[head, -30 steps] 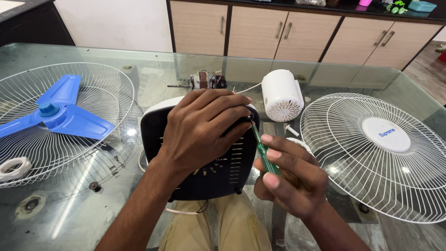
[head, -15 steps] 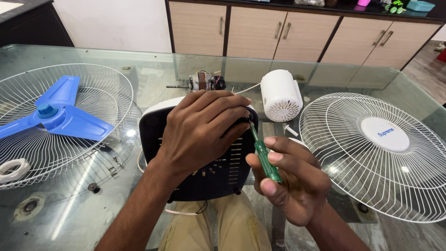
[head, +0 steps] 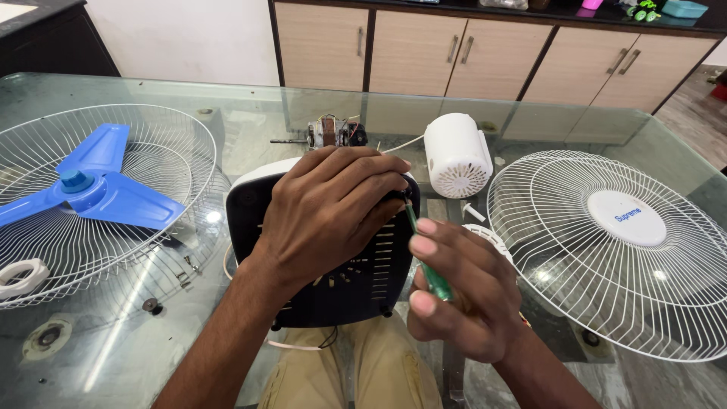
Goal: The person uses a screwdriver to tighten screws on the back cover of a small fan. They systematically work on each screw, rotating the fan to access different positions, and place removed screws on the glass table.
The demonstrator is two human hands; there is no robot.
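A: Your left hand (head: 333,208) lies spread, palm down, over the top of the dark slotted plastic fan base (head: 348,265) at the centre of the frame, pressing it at the near edge of the glass worktop (head: 250,121).

B: And your right hand (head: 458,291), lower right of centre, is clamped round a slim translucent green screwdriver (head: 428,261), its metal tip touching the base's upper right corner, just under your left fingertips.

A: A round white wire grille (head: 606,250) lies right; a blue three-bladed propeller (head: 98,182) rests in another grille left.
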